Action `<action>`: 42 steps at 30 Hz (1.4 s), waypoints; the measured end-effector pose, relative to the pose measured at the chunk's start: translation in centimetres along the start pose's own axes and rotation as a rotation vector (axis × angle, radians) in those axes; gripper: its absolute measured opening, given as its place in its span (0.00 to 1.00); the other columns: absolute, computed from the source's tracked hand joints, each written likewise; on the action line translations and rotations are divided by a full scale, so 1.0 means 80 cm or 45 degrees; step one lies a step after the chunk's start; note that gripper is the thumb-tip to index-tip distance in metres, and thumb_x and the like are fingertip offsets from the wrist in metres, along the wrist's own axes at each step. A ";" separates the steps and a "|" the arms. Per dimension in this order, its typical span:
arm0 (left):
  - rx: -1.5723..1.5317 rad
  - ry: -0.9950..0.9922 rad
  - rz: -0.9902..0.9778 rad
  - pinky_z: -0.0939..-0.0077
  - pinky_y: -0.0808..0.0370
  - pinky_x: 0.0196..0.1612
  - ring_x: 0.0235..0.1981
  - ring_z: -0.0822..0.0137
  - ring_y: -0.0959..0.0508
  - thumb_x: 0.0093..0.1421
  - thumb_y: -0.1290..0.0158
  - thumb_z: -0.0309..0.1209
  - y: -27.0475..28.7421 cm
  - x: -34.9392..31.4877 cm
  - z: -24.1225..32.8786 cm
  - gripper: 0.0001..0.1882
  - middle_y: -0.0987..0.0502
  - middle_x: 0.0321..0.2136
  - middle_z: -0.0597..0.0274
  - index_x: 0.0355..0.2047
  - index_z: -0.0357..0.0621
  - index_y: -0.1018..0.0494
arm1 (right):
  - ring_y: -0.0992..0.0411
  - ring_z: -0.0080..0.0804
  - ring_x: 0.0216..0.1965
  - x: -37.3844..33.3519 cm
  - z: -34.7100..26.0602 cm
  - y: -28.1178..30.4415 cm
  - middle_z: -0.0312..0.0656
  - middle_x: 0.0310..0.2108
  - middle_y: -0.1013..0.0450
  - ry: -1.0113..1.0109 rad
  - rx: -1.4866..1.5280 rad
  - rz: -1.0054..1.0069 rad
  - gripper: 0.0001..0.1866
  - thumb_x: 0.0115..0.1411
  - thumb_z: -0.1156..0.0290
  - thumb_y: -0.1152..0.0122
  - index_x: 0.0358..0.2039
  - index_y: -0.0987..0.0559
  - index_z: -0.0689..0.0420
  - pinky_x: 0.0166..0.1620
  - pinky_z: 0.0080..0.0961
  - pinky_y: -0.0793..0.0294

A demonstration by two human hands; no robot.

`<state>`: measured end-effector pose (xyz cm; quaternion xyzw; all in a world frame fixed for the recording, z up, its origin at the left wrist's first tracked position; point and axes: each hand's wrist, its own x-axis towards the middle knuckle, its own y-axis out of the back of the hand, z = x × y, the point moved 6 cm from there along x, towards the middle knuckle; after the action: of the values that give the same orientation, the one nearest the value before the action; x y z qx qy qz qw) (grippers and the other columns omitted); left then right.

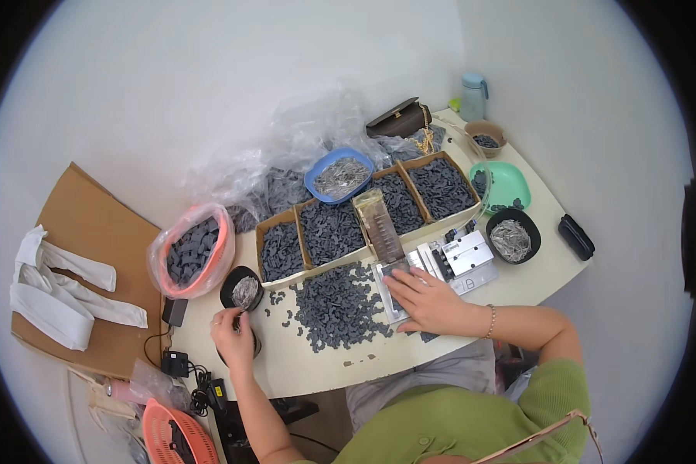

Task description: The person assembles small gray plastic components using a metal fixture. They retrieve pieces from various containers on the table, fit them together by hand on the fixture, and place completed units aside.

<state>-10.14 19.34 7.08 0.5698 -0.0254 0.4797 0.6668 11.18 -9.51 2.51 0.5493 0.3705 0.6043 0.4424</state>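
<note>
My left hand [233, 334] is at the front left of the table, its fingertips pinched together beside a small black bowl [230, 283] of thin metal pins. What it holds, if anything, is too small to make out. A second black container [256, 344] is partly hidden behind this hand. My right hand [431, 303] lies with fingers stretched out on the near left part of a metal fixture [478, 277]. A clear upright box [379, 224] stands at the fixture's far left. Between my hands, a heap of small dark grey plastic parts [336, 305] is spread on the table.
Behind the heap stands a divided cardboard tray [311, 271] of grey parts, with a blue bowl [311, 182] of pins on its back edge. A pink basket [228, 259] stands left. A black bowl [535, 251], green tray [518, 182] and black case [576, 237] are right.
</note>
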 end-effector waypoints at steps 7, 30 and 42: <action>0.192 0.251 -0.412 0.61 0.28 0.37 0.33 0.51 0.23 0.48 0.40 0.25 -0.008 -0.017 -0.075 0.06 0.23 0.29 0.46 0.24 0.34 0.24 | 0.32 0.49 0.49 -0.034 0.089 0.045 0.51 0.48 0.31 -0.391 0.283 0.407 0.27 0.47 0.60 0.33 0.47 0.24 0.59 0.52 0.44 0.33; -0.685 -0.664 -0.452 0.67 0.30 0.37 0.34 0.58 0.27 0.46 0.37 0.24 -0.147 -0.064 0.279 0.06 0.28 0.28 0.60 0.24 0.41 0.23 | 0.30 0.45 0.35 -0.167 0.201 0.071 0.45 0.28 0.30 -1.063 -0.040 0.076 0.04 0.50 0.76 0.40 0.26 0.26 0.60 0.39 0.37 0.30; -0.128 -0.979 -0.419 0.55 0.35 0.53 0.50 0.54 0.29 0.51 0.41 0.39 -0.138 -0.116 0.294 0.22 0.29 0.50 0.51 0.46 0.48 0.25 | 0.31 0.37 0.32 -0.043 0.074 0.051 0.40 0.25 0.32 -0.258 0.405 0.282 0.05 0.48 0.72 0.39 0.25 0.26 0.57 0.36 0.32 0.32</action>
<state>4.28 -3.60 1.79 0.6706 -0.2043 0.1174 0.7034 16.52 -14.37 5.89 0.7075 0.3522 0.5250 0.3160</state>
